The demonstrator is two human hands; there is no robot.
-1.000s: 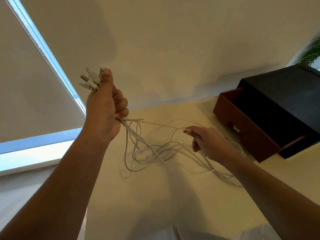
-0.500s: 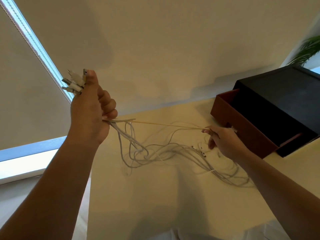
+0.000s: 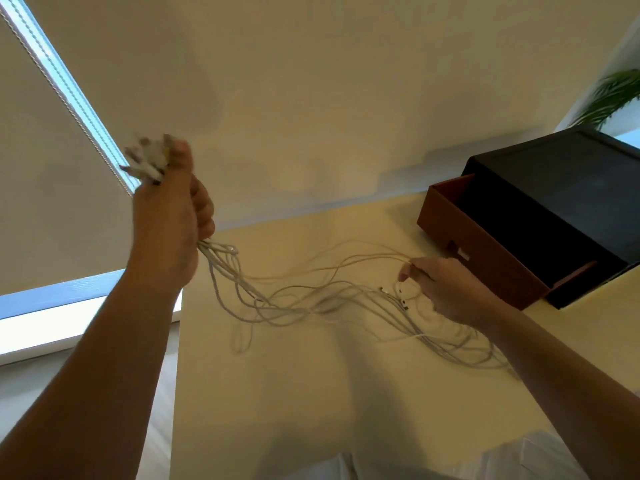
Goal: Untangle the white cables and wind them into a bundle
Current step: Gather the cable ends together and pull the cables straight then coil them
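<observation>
Left hand, right hand grip cables sagging between.

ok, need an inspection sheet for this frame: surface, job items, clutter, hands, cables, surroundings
Surface: cream table, cables spread across it.
Job's things: white cables, tangled, no bundle wound yet.
Clutter: brown drawer pulled out of a dark case, far right on the table.
Grippers: left hand raised, grips a bunch of cables, blurred plugs sticking out above the fist; right hand pinches one strand low over the table.
Cables: strands hang from the left fist to the table; loose plug ends near the right hand.
Surroundings: wall, roller blind and window at left, plant far right.
</observation>
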